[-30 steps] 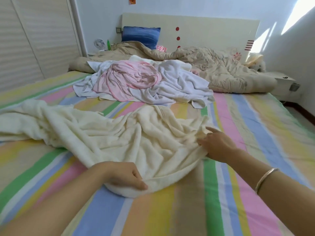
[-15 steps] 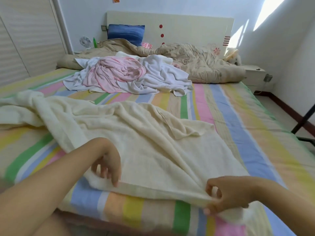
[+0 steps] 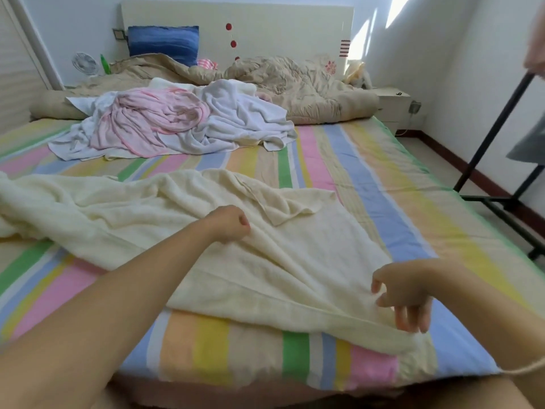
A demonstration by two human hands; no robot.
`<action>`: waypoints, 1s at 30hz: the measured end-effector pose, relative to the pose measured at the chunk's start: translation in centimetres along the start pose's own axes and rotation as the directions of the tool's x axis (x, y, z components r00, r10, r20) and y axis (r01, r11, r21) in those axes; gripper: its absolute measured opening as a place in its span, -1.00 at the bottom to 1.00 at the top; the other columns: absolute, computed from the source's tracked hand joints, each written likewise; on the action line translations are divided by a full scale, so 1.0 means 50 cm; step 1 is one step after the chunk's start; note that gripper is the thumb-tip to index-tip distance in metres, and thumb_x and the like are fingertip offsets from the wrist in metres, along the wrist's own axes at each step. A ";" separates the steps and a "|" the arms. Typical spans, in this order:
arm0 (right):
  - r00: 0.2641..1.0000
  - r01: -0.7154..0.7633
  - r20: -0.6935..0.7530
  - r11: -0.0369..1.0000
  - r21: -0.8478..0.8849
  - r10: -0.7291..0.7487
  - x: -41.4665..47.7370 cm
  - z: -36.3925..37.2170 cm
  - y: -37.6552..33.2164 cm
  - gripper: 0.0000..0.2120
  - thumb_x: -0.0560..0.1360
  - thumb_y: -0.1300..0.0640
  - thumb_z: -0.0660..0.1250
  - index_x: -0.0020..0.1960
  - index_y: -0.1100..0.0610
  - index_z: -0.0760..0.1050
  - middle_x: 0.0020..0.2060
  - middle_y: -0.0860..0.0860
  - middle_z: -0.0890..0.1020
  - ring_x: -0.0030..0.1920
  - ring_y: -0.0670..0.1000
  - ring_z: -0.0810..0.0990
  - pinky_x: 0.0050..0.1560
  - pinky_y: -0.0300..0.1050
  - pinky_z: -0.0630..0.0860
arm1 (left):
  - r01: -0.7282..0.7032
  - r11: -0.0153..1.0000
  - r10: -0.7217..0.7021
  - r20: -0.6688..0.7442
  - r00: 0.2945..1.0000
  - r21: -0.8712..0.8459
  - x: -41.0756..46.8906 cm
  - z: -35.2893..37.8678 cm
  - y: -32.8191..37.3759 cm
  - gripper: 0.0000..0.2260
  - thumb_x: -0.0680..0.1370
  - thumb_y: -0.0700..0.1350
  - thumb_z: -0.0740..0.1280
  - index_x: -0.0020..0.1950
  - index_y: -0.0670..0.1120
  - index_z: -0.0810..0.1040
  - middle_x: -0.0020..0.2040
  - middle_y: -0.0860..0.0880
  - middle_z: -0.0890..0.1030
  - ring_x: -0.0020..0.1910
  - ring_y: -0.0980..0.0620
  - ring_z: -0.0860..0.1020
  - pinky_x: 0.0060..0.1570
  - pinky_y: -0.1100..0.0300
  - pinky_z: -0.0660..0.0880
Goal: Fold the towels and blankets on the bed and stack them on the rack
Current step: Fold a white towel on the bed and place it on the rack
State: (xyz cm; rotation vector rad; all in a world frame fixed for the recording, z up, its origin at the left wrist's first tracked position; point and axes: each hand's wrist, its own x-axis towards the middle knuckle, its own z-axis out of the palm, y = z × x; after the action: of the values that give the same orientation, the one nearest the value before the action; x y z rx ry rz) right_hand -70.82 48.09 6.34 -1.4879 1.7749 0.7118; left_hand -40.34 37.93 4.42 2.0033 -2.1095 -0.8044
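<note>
**Get the cream towel flat before folding it**

The cream towel (image 3: 295,261) lies on the bed (image 3: 383,184), right under both hands. It is lumpy and not flat. The left hand (image 3: 230,224) is curled into a fist on the middle of it. The creases run into that fist, so it looks like it grips a bunch of cloth. The right hand (image 3: 404,293) is loose, with its fingers (image 3: 413,320) spread apart. Its tips touch the near edge of the towel, close to the corner, but they do not pinch it.

I think the job now is to pull the towel flat. To do that well, the right hand should pinch the corner just below it. The left hand should let go of the bunch and slide along the near edge, away from the right hand, to find the other corner. That end is crumpled up far out past the left arm. Then both hands can pull gently until the edge is straight.

Just beyond the left hand, a small flap (image 3: 283,208) is folded over. Smooth it out first, or the fold may come out crooked.

More towels wait in a pink and white pile (image 3: 177,125) far beyond the left hand. The black rack (image 3: 486,134) stands off the bed, far out past the right hand.
</note>
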 end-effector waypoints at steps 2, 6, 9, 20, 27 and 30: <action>0.999 0.036 -0.038 0.996 0.086 -0.032 -0.015 0.009 -0.001 -0.66 0.64 0.12 0.15 0.35 0.22 0.21 -0.29 0.09 0.65 -0.54 0.00 0.58 -0.48 -0.21 0.52 | -0.113 0.993 0.114 -0.026 0.993 0.046 0.005 0.034 0.039 -0.83 0.53 -0.08 0.28 0.00 -0.10 0.62 -0.04 -0.04 0.63 -0.03 -0.05 0.60 -0.01 0.06 0.56; 0.955 -0.029 -0.293 0.978 -0.205 -0.034 -0.010 0.036 0.020 -0.67 0.55 -0.06 0.29 0.12 0.18 0.53 -0.22 0.03 0.66 -0.48 -0.05 0.52 -0.46 -0.26 0.43 | -0.170 0.983 0.182 0.313 0.932 -0.065 -0.030 0.103 0.102 -0.87 0.53 -0.16 0.31 -0.01 -0.17 0.60 -0.18 -0.09 0.68 -0.28 0.02 0.63 -0.29 0.21 0.60; 0.978 -0.125 -0.176 0.991 -0.040 0.116 0.000 0.068 0.051 -0.63 0.55 -0.12 0.28 -0.12 0.21 0.49 -0.43 -0.02 0.61 -0.59 -0.08 0.53 -0.28 -0.21 0.55 | -0.208 0.972 0.106 0.581 0.807 0.112 -0.079 0.115 0.116 -0.78 0.51 -0.07 0.42 0.12 -0.10 0.57 -0.10 -0.03 0.66 -0.20 0.06 0.61 -0.27 0.23 0.56; 0.790 -0.170 -0.611 0.977 -0.127 0.058 -0.007 0.073 0.047 -0.69 0.56 -0.14 0.23 -0.20 0.08 0.41 -0.23 -0.07 0.52 -0.15 0.02 0.54 -0.17 -0.16 0.38 | 0.041 0.973 0.096 0.564 0.820 -0.225 -0.106 0.056 0.064 -0.74 0.58 -0.09 0.35 0.23 -0.16 0.51 -0.02 -0.13 0.70 -0.05 -0.07 0.69 0.05 -0.06 0.61; 0.605 0.144 -0.752 0.964 -0.221 -0.263 0.144 -0.041 -0.141 -0.57 0.51 -0.04 0.28 0.32 0.07 0.29 0.14 0.04 0.48 0.00 0.13 0.57 -0.19 -0.09 0.37 | 0.116 0.992 -0.126 -0.273 0.954 -0.053 0.037 0.005 -0.048 -0.86 0.52 -0.09 0.25 -0.04 -0.02 0.60 -0.02 -0.01 0.63 -0.02 -0.06 0.58 -0.02 0.08 0.55; 0.621 0.309 -0.709 0.936 -0.170 -0.334 0.226 -0.087 -0.205 -0.29 0.44 -0.08 0.38 0.45 0.04 0.12 0.31 0.06 0.33 0.13 0.16 0.53 -0.11 -0.07 0.40 | 0.173 0.985 -0.170 -0.365 0.915 -0.023 0.101 -0.015 -0.079 -0.85 0.53 -0.10 0.24 0.01 0.03 0.59 0.06 0.01 0.61 0.07 -0.07 0.55 -0.02 0.13 0.48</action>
State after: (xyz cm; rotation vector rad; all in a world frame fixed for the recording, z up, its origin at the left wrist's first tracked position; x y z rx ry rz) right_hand -62.49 36.04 0.20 -2.2510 1.9393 -0.0975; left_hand -37.06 32.95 1.92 2.1646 -1.7518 -0.3965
